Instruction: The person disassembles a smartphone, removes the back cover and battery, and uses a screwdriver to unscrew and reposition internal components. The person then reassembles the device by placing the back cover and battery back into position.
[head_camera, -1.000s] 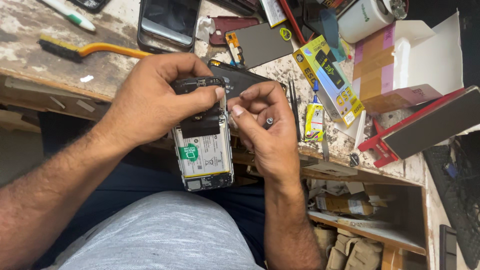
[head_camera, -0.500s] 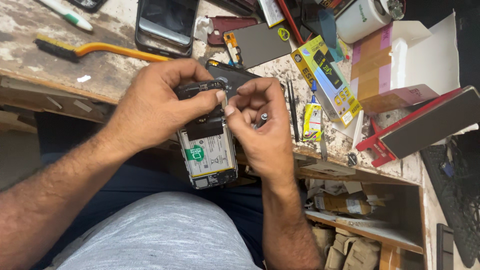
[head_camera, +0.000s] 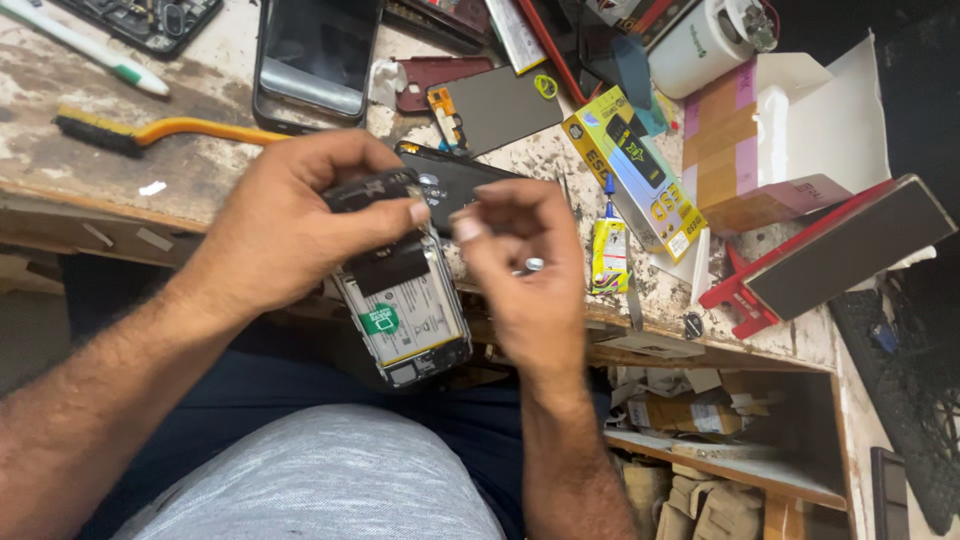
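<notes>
r hand (head_camera: 525, 265) now off opened phone (head_camera: 405, 315), l hand (head_camera: 300, 225) gripping top

The light is bright and soft, coming from above. The bench (head_camera: 90, 150) looks clear and sharp. The right hand (head_camera: 525, 270) is blurry and smeared. The far right side is dark. Shadows are soft under the hands.

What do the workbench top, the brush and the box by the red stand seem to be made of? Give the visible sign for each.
Workbench top: probably painted wood, matte, with the pale coat worn off in patches.
Brush: glossy yellow handle, likely plastic; dark bristles, material unclear.
Box: brown cardboard, dull, with flat folded flaps and pink stripes.
</notes>
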